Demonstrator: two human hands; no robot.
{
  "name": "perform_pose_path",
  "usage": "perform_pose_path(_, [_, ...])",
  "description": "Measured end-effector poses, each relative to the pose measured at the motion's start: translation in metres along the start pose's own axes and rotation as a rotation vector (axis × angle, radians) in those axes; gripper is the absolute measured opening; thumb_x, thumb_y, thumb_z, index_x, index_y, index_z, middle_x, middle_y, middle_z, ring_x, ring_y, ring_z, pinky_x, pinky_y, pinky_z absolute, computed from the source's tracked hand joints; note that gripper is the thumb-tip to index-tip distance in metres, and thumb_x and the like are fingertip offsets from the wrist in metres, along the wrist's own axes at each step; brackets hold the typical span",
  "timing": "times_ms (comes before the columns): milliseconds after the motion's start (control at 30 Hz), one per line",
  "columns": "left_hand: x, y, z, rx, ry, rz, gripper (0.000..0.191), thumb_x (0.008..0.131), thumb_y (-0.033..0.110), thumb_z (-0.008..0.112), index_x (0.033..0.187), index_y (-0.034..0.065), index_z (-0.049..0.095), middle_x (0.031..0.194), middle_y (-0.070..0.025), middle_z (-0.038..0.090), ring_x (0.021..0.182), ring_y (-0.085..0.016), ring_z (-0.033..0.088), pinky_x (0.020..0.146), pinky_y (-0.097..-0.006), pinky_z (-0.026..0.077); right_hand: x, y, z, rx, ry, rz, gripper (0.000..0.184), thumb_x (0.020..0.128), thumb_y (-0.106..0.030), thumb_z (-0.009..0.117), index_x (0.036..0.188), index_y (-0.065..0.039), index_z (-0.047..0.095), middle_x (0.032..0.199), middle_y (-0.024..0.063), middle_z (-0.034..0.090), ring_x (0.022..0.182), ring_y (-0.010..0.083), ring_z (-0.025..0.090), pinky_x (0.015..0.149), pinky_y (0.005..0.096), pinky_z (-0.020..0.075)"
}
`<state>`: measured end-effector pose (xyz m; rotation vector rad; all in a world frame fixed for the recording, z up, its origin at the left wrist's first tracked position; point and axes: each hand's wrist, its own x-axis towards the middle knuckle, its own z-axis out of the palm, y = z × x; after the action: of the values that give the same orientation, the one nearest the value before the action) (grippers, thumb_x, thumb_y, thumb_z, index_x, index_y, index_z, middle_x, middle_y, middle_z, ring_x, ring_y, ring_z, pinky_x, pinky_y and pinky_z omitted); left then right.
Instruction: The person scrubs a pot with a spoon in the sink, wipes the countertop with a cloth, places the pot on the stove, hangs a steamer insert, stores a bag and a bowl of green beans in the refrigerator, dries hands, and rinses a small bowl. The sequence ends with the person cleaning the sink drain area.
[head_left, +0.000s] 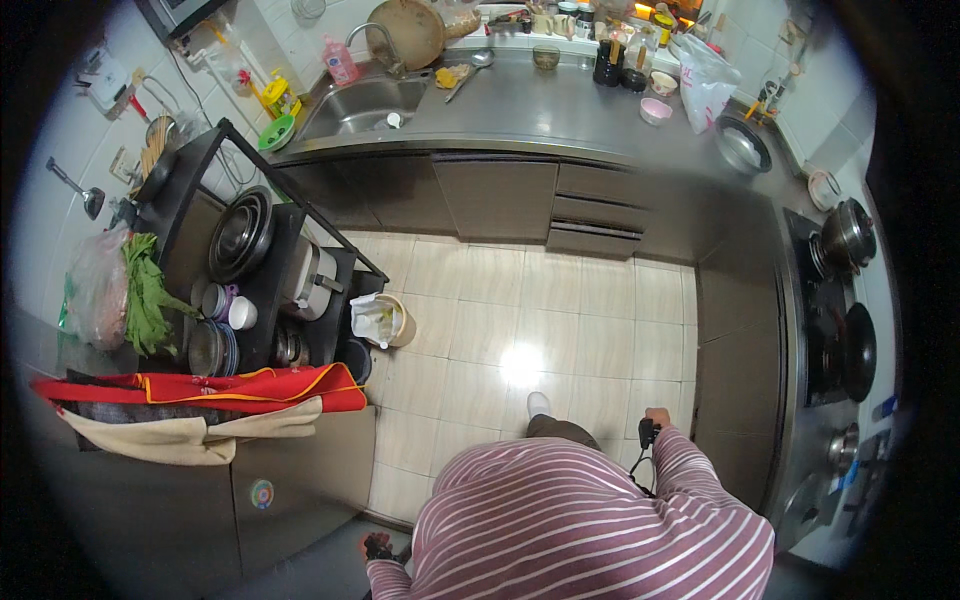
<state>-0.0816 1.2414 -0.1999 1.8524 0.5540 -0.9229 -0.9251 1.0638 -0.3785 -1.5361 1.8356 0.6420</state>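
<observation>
My right hand (658, 417) hangs over the tiled floor (480, 330), left of the brown cabinet fronts below the stove. A black device with a cable sits at that wrist. Its fingers look curled, but whether they are closed is hidden. At the lower left, my left hand (377, 543) is low beside my body, near the grey cabinet (300, 480). A black strap covers part of it, and its fingers are too small and shadowed to read. Neither hand visibly holds anything. Ahead stands a steel counter (517, 105) with a sink (367, 105).
At left a black shelf rack (274, 247) holds pans, bowls and a white cooker (311, 281). A lined bin (401, 319) stands beside it. Leafy greens (146, 292) and a red cloth (247, 388) lie nearer. A pot (847, 236) and wok (860, 352) sit along the right.
</observation>
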Motion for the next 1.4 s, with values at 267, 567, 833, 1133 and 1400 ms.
perform_pose_path(267, [-0.027, 0.039, 0.201, 0.313, -0.1, -0.009, 0.022, 0.099, 0.035, 0.051, 0.092, 0.0162, 0.058, 0.089, -0.001, 0.066, 0.076, -0.022, 0.064, 0.073, -0.0425, 0.048, 0.075, -0.083, -0.169, 0.687, 0.285, -0.086, 0.021, 0.085, -0.021, 0.063, 0.077, -0.002, 0.068, 0.072, 0.0127, 0.068, 0.066, 0.0252, 0.067, 0.06, 0.0384, 0.055])
perform_pose_path(567, [-0.037, 0.137, 0.375, 0.333, -0.37, 0.228, 0.021, 0.097, 0.026, 0.052, 0.103, 0.0096, 0.062, 0.087, -0.0047, 0.067, 0.07, -0.019, 0.069, 0.053, -0.0298, 0.048, 0.148, -0.235, -0.347, 1.366, 0.193, -0.264, 0.032, 0.099, -0.023, 0.056, 0.115, 0.005, 0.062, 0.098, 0.0143, 0.069, 0.085, 0.0212, 0.068, 0.079, 0.0339, 0.0573])
perform_pose_path(833, [-0.015, 0.25, 0.572, 0.285, -0.518, 0.267, 0.022, 0.1, 0.025, 0.054, 0.102, 0.0051, 0.063, 0.08, -0.0053, 0.066, 0.059, -0.016, 0.062, 0.046, -0.0272, 0.043, 0.183, -0.31, -0.471, 1.274, 0.232, -0.207, 0.035, 0.1, -0.024, 0.055, 0.119, 0.003, 0.063, 0.095, 0.0103, 0.07, 0.085, 0.0171, 0.068, 0.08, 0.0308, 0.0546])
perform_pose_path(1133, [-0.064, 0.374, 0.799, 0.685, -0.777, 1.005, 0.022, 0.095, 0.02, 0.061, 0.1, -0.0008, 0.067, 0.078, -0.0066, 0.064, 0.07, -0.014, 0.06, 0.062, -0.0296, 0.046, 0.246, -0.411, -0.616, 1.154, 0.298, -0.39, 0.034, 0.1, -0.021, 0.055, 0.126, 0.002, 0.06, 0.103, 0.0118, 0.071, 0.095, 0.0187, 0.068, 0.086, 0.0305, 0.0524])
perform_pose_path(1400, [-0.139, 0.404, 0.967, 0.984, -0.621, 1.861, 0.035, 0.096, 0.013, 0.054, 0.129, 0.0045, 0.057, 0.134, -0.0152, 0.054, 0.125, -0.035, 0.048, 0.102, -0.0425, 0.041, 0.301, -0.457, -0.729, 1.105, 0.33, -0.477, 0.031, 0.099, -0.017, 0.056, 0.124, 0.0, 0.062, 0.098, 0.0097, 0.071, 0.094, 0.0142, 0.067, 0.086, 0.0269, 0.0508])
